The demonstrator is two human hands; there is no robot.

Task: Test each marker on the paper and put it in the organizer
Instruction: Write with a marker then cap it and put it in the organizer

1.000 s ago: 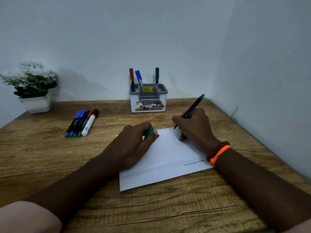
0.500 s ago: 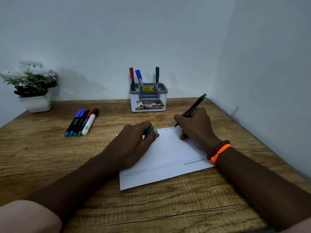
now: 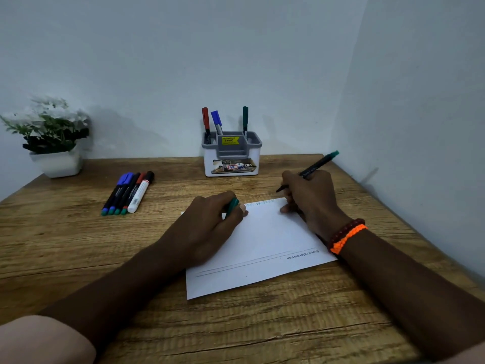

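On the tabletop point(image 3: 78, 258) three markers point(image 3: 217, 122) already stood in the organizer point(image 3: 232, 164) and five point(image 3: 128, 193) waited untested, while the right hand point(image 3: 311, 198) gripped a green marker point(image 3: 315, 168) above the scribbled paper point(image 3: 262, 245) and the left hand point(image 3: 210, 224) held its cap point(image 3: 232, 206).

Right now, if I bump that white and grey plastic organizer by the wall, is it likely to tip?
Probably not easily. The white and grey plastic organizer looks wide and squat, sitting flat on the wooden table. It is likely light, so a push may slide it. The three markers standing tall in it might rattle or lean.
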